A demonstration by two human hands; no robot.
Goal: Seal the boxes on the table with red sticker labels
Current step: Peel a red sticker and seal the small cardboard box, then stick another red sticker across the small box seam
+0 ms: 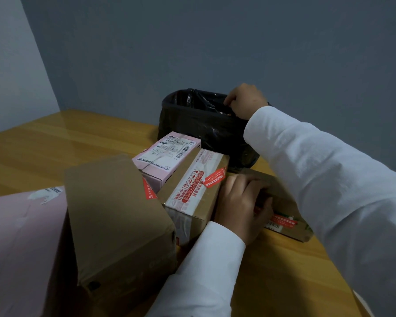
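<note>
Currently left hand (pixel 240 204) grips the flat brown box (pixel 284 202) on the desk (pixel 44 145), right hand (pixel 245 101) apparently pinching the bin liner (pixel 192 115); its red sticker (pixel 282 221) may lift if unpressed.

Dim, bluish, evenly lit. Soft glare on the desk (pixel 62 124) at upper left of the frame. Deep shadow between boxes at lower left. Wide-angle bending near the edges; slight softness and blur at lower left corner.
</note>
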